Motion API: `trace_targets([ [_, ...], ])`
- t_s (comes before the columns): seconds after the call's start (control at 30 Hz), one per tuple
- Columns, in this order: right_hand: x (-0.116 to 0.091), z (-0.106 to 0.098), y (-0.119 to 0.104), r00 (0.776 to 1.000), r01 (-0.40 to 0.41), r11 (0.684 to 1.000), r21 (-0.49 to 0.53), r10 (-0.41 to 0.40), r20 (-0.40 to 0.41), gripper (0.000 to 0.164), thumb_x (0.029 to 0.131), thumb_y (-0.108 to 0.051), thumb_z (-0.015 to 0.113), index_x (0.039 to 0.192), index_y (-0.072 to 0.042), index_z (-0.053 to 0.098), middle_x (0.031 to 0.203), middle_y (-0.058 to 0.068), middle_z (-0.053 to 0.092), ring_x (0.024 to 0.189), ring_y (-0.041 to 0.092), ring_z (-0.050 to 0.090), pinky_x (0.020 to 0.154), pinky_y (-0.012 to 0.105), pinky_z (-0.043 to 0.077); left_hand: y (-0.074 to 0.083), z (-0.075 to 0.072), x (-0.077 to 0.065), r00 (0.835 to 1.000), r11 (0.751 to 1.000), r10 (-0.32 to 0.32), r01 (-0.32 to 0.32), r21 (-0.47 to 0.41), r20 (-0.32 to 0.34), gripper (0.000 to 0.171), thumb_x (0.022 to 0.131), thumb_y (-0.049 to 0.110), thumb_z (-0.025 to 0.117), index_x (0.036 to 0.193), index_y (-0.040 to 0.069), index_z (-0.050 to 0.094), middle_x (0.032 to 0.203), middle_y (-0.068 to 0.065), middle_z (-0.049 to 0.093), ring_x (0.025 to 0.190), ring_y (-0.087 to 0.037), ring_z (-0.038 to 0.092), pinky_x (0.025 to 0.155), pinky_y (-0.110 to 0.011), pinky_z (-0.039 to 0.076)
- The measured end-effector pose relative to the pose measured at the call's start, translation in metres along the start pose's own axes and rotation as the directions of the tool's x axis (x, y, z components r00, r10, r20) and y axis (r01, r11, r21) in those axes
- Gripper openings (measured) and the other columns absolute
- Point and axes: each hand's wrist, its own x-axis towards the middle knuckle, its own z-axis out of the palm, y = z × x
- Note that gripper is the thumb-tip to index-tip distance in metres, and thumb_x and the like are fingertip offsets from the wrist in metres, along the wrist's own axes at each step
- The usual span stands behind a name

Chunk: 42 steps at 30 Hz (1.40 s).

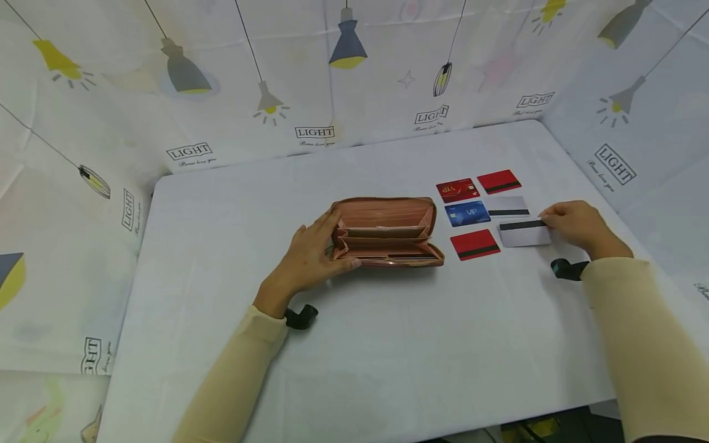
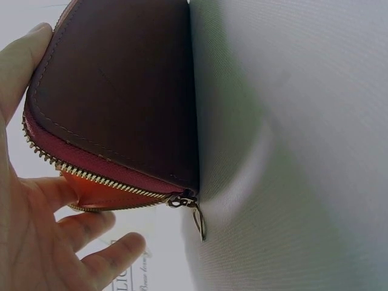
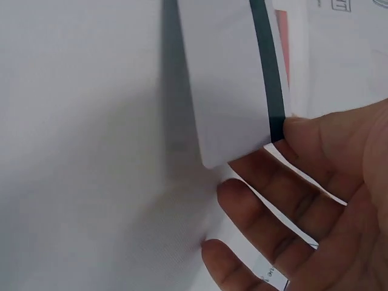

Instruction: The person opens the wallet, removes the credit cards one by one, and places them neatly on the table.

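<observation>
A brown zip-around wallet (image 1: pixel 384 234) stands unzipped on the table, its pleated compartments facing up toward the head view. My left hand (image 1: pixel 310 255) holds the wallet's left end, thumb at the front edge and fingers behind. The left wrist view shows the wallet's dark outer side (image 2: pixel 121 91), with a zipper pull (image 2: pixel 199 218) hanging at its corner. At the right, my right hand (image 1: pixel 581 227) pinches the corner of a white card (image 1: pixel 523 235) with a black stripe. In the right wrist view that white card (image 3: pixel 233 79) is tilted above the table, thumb on its striped edge.
Beside the wallet lie a red VIP card (image 1: pixel 457 191), a blue VIP card (image 1: pixel 468 213), a red striped card (image 1: pixel 475 245), another red striped card (image 1: pixel 500 181) and a silver striped card (image 1: pixel 506 207). A lamp-patterned cloth (image 1: pixel 376 86) hangs behind the white table (image 1: pixel 388 357).
</observation>
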Motion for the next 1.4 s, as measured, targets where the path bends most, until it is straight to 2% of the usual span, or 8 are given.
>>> trace_targets([
  [0.3, 0.004, 0.01, -0.004, 0.997, 0.033, 0.992, -0.12, -0.041, -0.07, 0.037, 0.108, -0.018, 0.049, 0.121, 0.012, 0.066, 0.118, 0.035, 0.063, 0.108, 0.049, 0.051, 0.095, 0.067, 0.043, 0.001, 0.0, 0.0, 1.0, 1.0, -0.011, 0.011, 0.008, 0.008, 0.11, 0.091, 0.07, 0.066, 0.17, 0.022, 0.005, 0.175, -0.001, 0.012, 0.16, -0.024, 0.019, 0.124, -0.067, 0.01],
  [0.73, 0.004, 0.013, -0.005, 0.997, 0.023, 0.992, -0.125, -0.031, -0.069, 0.036, 0.106, -0.015, 0.049, 0.122, 0.012, 0.067, 0.12, 0.035, 0.063, 0.109, 0.049, 0.051, 0.095, 0.067, 0.043, 0.003, -0.002, 0.0, 1.0, 1.0, -0.015, 0.014, 0.023, 0.016, 0.111, 0.09, 0.07, 0.067, 0.17, 0.022, 0.005, 0.175, -0.002, 0.014, 0.16, -0.025, 0.02, 0.124, -0.067, 0.012],
  [0.93, 0.004, 0.013, -0.005, 0.997, 0.03, 0.992, -0.122, -0.038, -0.06, 0.038, 0.106, -0.015, 0.046, 0.124, 0.011, 0.066, 0.125, 0.035, 0.06, 0.115, 0.051, 0.049, 0.1, 0.07, 0.04, 0.002, -0.002, -0.001, 1.0, 0.999, -0.02, 0.019, 0.028, 0.017, 0.112, 0.09, 0.071, 0.067, 0.17, 0.023, 0.005, 0.175, -0.002, 0.013, 0.16, -0.024, 0.019, 0.124, -0.066, 0.012],
  [1.4, 0.006, 0.015, -0.004, 0.998, 0.01, 0.991, -0.132, -0.018, -0.058, 0.04, 0.107, -0.022, 0.049, 0.125, 0.009, 0.065, 0.122, 0.034, 0.062, 0.11, 0.049, 0.049, 0.096, 0.068, 0.042, 0.001, -0.002, -0.001, 1.0, 1.0, -0.016, 0.016, 0.019, 0.01, 0.112, 0.089, 0.072, 0.067, 0.17, 0.022, 0.007, 0.175, 0.0, 0.013, 0.16, -0.023, 0.02, 0.124, -0.065, 0.012],
])
